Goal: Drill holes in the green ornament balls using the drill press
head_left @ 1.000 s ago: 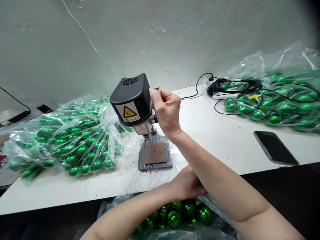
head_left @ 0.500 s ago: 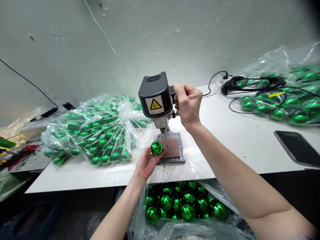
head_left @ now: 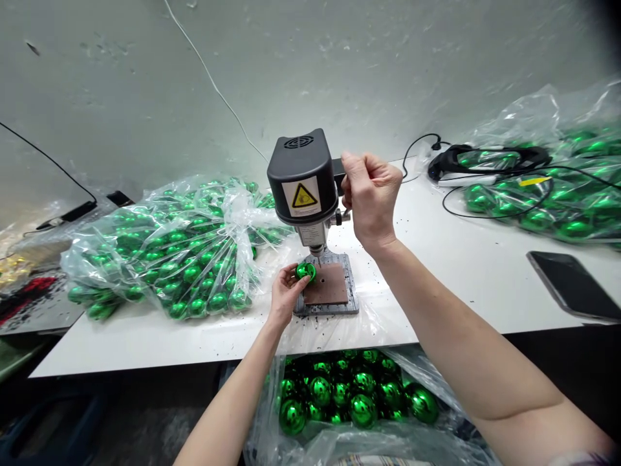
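Two bare hands work at a black benchtop drill press (head_left: 297,162) that stands on a white table (head_left: 451,278). The left hand (head_left: 286,291) pinches a shiny green bauble (head_left: 305,272) between thumb and fingers, holding it over the back left part of a brown plate (head_left: 334,292), just beside the slim drill bit (head_left: 319,262) below the chuck (head_left: 317,249); whether bit and bauble touch cannot be told. The right hand (head_left: 371,200) is clenched into a fist, thumb uppermost, at the right side of the press, next to a short metal rod (head_left: 344,216); what the curled fingers enclose is hidden. On the front of the press housing is a label with a yellow warning triangle (head_left: 304,195). The brown plate has a small dark hole (head_left: 323,280) and lies on a grey slotted base (head_left: 352,299), with dark crumbs scattered around it. Left of the press rests a gathered clear plastic bag (head_left: 237,213) full of green baubles (head_left: 191,273). Below the table's front edge, between the forearms, an opened plastic bag (head_left: 334,446) shows many more loose baubles (head_left: 363,409), glossy and crowded together. A dark-screened smartphone (head_left: 575,285) lies near the table's right edge, and behind it another clear bag of green balls (head_left: 579,223) has a black cable (head_left: 577,169) across it. A thin white cord (head_left: 208,74) hangs against the grey wall (head_left: 388,77).
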`<state>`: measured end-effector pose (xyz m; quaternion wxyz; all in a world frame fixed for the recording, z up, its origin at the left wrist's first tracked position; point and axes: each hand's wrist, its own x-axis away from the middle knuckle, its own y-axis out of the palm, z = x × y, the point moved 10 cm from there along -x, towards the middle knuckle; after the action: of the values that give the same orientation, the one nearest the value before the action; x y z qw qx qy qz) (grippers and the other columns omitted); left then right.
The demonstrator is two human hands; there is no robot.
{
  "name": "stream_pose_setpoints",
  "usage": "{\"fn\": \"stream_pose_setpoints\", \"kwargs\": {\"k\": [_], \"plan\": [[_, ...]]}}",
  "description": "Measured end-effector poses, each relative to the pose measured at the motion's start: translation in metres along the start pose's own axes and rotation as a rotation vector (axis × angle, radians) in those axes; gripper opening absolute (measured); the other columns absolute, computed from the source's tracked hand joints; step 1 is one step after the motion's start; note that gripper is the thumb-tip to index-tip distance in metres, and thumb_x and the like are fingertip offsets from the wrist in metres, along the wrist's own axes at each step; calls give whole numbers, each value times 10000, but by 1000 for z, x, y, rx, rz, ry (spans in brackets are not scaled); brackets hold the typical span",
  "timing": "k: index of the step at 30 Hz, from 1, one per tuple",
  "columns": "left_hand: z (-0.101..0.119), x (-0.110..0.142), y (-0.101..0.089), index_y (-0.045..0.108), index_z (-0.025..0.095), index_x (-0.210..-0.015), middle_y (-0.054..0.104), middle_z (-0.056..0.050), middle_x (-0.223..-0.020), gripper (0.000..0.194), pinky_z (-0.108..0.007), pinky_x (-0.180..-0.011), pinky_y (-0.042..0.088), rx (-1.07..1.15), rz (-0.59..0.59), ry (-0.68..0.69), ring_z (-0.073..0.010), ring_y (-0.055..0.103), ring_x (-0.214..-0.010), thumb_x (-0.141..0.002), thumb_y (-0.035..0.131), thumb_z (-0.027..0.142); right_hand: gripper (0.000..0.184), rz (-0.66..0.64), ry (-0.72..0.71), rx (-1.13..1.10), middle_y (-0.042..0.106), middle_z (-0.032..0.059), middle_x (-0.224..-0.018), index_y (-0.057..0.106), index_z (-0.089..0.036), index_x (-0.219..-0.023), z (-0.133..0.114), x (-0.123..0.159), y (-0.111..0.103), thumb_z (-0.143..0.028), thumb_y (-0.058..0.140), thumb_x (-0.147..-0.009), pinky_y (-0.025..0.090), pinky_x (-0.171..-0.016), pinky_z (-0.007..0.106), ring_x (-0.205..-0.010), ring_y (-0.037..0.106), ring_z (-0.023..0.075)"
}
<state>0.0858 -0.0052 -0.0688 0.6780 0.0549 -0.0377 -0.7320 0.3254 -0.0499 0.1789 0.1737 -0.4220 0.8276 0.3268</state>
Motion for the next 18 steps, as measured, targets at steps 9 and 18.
{"fn": "stream_pose_setpoints", "kwargs": {"k": [9,18], "plan": [[-15,-12,23,654,157,-1175,737,-113,-1135,640,-436,-998,525,-57,-182,39,-261,691,-1058,-616,910,333,561,-6,-68,-27,229,-58,-533,296,-210,-552,0,-1,1,-501,669,-853,249,-398,208,-456,281,39],[-2,-4,39,628,181,-1193,646,-108,-1212,618,-410,-992,531,-233,-190,214,-263,653,-1122,-645,885,308,556,-25,-117,11,262,-55,-520,289,-209,-561,-1,-2,1,-506,642,-871,285,-415,222,-448,307,41]]}}
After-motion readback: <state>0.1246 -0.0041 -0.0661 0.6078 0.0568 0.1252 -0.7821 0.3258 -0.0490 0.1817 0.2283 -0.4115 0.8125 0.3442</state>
